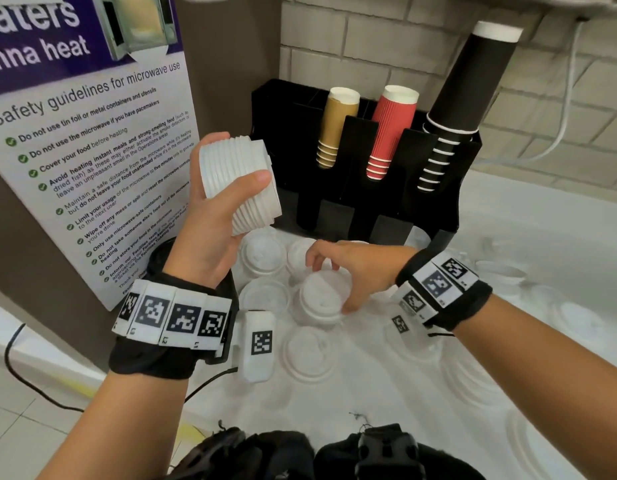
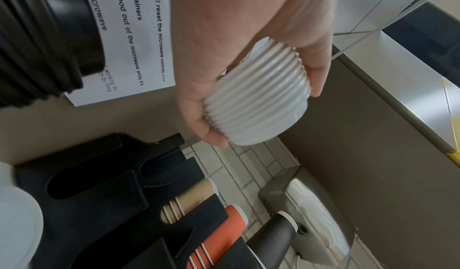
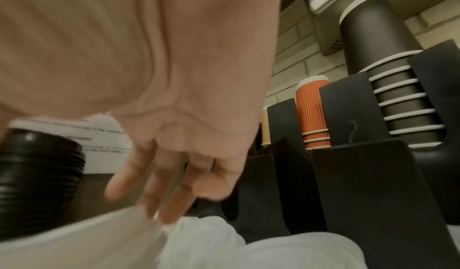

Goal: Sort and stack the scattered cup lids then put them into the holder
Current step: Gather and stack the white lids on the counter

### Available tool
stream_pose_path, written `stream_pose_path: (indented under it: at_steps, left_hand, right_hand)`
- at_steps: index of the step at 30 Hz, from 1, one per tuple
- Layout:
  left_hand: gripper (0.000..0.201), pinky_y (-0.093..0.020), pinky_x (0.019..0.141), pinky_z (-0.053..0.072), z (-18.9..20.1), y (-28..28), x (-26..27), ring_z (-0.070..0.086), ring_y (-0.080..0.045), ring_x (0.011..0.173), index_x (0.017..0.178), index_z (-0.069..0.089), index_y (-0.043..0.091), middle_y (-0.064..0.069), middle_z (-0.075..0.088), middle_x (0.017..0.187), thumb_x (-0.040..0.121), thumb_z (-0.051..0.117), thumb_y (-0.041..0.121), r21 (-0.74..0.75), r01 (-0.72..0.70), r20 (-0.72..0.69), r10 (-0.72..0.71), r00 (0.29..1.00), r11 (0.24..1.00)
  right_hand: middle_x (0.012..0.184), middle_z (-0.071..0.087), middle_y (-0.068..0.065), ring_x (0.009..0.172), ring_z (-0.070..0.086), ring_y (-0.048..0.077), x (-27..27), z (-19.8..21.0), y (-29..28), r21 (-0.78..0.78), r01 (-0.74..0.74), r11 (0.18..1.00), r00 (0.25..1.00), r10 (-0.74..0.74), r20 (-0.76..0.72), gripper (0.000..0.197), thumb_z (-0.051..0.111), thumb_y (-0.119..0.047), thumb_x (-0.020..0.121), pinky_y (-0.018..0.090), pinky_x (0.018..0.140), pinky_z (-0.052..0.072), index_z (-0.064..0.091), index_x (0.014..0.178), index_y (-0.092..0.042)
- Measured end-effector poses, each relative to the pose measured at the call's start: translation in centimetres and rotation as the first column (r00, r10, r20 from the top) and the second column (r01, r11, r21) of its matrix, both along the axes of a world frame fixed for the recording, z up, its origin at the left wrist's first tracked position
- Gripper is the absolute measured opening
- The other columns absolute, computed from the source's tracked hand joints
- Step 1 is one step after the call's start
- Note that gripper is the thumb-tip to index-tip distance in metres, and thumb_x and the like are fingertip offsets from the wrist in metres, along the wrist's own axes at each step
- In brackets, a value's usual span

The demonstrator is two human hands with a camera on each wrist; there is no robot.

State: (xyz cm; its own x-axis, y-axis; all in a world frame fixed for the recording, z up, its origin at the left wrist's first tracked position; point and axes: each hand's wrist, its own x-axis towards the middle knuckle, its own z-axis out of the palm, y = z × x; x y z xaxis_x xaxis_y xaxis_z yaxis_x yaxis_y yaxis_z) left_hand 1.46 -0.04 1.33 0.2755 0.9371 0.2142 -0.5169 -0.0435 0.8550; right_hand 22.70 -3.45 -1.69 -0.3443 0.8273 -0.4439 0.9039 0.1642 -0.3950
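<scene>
1. Nearest the viewer, loose white lids [image 1: 309,351] lie scattered across a white counter [image 1: 542,237], some singly and some nested in short piles.
2. The right hand [image 1: 348,271] reaches down among them, thumb and fingers curled round a short pile of lids [image 1: 319,299] that sits on the counter.
3. The left hand [image 1: 210,216] is raised above the counter, fingers and thumb wrapped round a tall stack of white lids [image 1: 237,183] held tilted on its side.
4. Behind the hands stands a black holder [image 1: 435,209] with upright slots holding stacked tan cups [image 1: 336,128], red ribbed cups [image 1: 390,131] and black cups [image 1: 463,98].
5. A microwave safety poster [image 1: 92,150] leans at the left, against the wall.
</scene>
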Motion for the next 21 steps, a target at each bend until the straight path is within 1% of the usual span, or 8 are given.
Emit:
stream_pose_path:
  at_steps: [2, 5, 7, 9, 11, 15, 18, 21]
  left_hand:
    - [0.059, -0.029, 0.069, 0.054, 0.0, -0.1, -0.1, 0.060, -0.012, 0.099, 0.125, 0.040, 0.028, 0.004, 0.054, 0.114, 0.074, 0.065, 0.015, -0.001, -0.005, -0.005, 0.005, 1.000, 1.000]
    - [0.059, -0.029, 0.069, 0.053, 0.0, -0.2, -0.1, 0.059, -0.013, 0.101, 0.125, 0.038, 0.027, 0.003, 0.052, 0.115, 0.074, 0.065, 0.015, 0.003, 0.002, -0.016, -0.002, 1.000, 1.000]
    - [0.060, -0.030, 0.071, 0.053, -0.1, -0.2, 0.1, 0.058, -0.013, 0.102, 0.126, 0.038, 0.027, 0.002, 0.052, 0.116, 0.074, 0.065, 0.015, 0.005, 0.008, -0.026, -0.008, 1.000, 1.000]
    - [0.061, -0.031, 0.073, 0.053, -0.2, -0.3, 0.2, 0.059, -0.013, 0.103, 0.127, 0.038, 0.026, 0.002, 0.052, 0.117, 0.074, 0.066, 0.015, 0.007, 0.009, -0.029, -0.008, 1.000, 1.000]
    - [0.061, -0.030, 0.074, 0.054, -0.2, -0.4, 0.3, 0.060, -0.010, 0.101, 0.127, 0.038, 0.026, 0.003, 0.053, 0.116, 0.074, 0.066, 0.015, 0.009, 0.007, -0.031, -0.007, 1.000, 1.000]
    - [0.061, -0.030, 0.075, 0.053, -0.3, -0.6, 0.7, 0.060, -0.010, 0.100, 0.127, 0.040, 0.027, 0.003, 0.052, 0.117, 0.073, 0.066, 0.016, 0.002, 0.014, -0.035, -0.014, 0.999, 1.000]
    - [0.062, -0.031, 0.078, 0.053, -0.4, -0.8, 0.9, 0.059, -0.011, 0.102, 0.127, 0.039, 0.027, 0.002, 0.052, 0.118, 0.073, 0.066, 0.017, 0.000, 0.021, -0.038, -0.021, 0.999, 1.000]
    - [0.069, -0.032, 0.078, 0.053, -0.4, -0.8, 1.0, 0.058, -0.014, 0.105, 0.128, 0.039, 0.026, 0.001, 0.052, 0.119, 0.068, 0.073, 0.018, 0.000, 0.029, -0.038, -0.029, 0.999, 1.000]
  right_hand:
    - [0.110, 0.047, -0.021, 0.102, 0.047, 0.010, 0.1, 0.5, -1.0, -0.117, -0.051, 0.992, 0.997, 0.056, 0.045, 0.070, 0.085, -0.019, 0.066, 0.022, 0.079, 0.046, 0.041, 0.118, -0.036]
    - [0.109, 0.051, -0.011, 0.107, 0.052, 0.019, 0.3, 0.3, -2.8, -0.327, -0.088, 0.941, 0.978, 0.145, 0.152, 0.061, 0.085, -0.021, 0.065, 0.034, 0.083, 0.052, 0.045, 0.110, -0.032]
    - [0.106, 0.046, -0.010, 0.108, 0.048, 0.020, 0.3, -0.3, -3.6, -0.351, -0.108, 0.930, 0.953, 0.197, 0.229, 0.059, 0.087, -0.024, 0.064, 0.031, 0.080, 0.048, 0.045, 0.105, -0.028]
    - [0.108, 0.043, -0.009, 0.105, 0.046, 0.018, 0.4, -0.6, -3.6, -0.280, -0.119, 0.953, 0.944, 0.196, 0.267, 0.058, 0.088, -0.031, 0.062, 0.030, 0.080, 0.046, 0.044, 0.100, -0.028]
    - [0.111, 0.044, -0.006, 0.104, 0.048, 0.019, 0.7, -0.7, -2.8, -0.114, -0.067, 0.991, 0.969, 0.092, 0.231, 0.053, 0.086, -0.037, 0.064, 0.032, 0.084, 0.049, 0.048, 0.100, -0.027]
    - [0.121, 0.044, 0.004, 0.110, 0.049, 0.023, 0.4, -2.0, 0.9, 0.197, 0.111, 0.974, 0.988, -0.130, 0.088, 0.058, 0.074, -0.040, 0.079, 0.036, 0.095, 0.046, 0.049, 0.126, -0.020]
    - [0.134, 0.039, 0.009, 0.121, 0.045, 0.027, -1.2, -3.3, 3.7, 0.214, 0.181, 0.960, 0.973, -0.207, 0.105, 0.078, 0.071, -0.045, 0.081, 0.036, 0.099, 0.044, 0.033, 0.144, -0.022]
    - [0.139, 0.036, 0.012, 0.124, 0.045, 0.031, -2.6, -4.0, 5.5, 0.179, 0.182, 0.967, 0.953, -0.218, 0.212, 0.094, 0.076, -0.046, 0.076, 0.041, 0.099, 0.046, 0.023, 0.150, -0.023]
